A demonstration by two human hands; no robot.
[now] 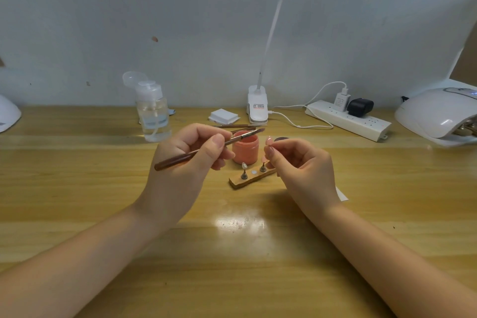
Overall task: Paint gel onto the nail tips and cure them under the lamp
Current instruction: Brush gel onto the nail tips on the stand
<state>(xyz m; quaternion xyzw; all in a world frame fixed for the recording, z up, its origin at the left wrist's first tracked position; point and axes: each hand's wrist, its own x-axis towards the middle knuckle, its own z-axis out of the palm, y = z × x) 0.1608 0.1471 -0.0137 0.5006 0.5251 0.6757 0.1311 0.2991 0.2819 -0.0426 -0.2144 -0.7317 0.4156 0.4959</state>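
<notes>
Head view: left hand (191, 155) grips brush (206, 149); right hand (296, 160) pinches nail tip (269, 141).

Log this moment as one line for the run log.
left hand: holds brush | right hand: pinches pink nail tip | gel jar: open | curing lamp: unused

Legible markings: none confirmed.
The white plastic clip-on lamp base (257, 108) carries a small printed label, apparently several text lines, too blurred to read.

One head-worn wide-angle camera looks forward and down, close over the wooden table (77, 188) (wall behind).
</notes>
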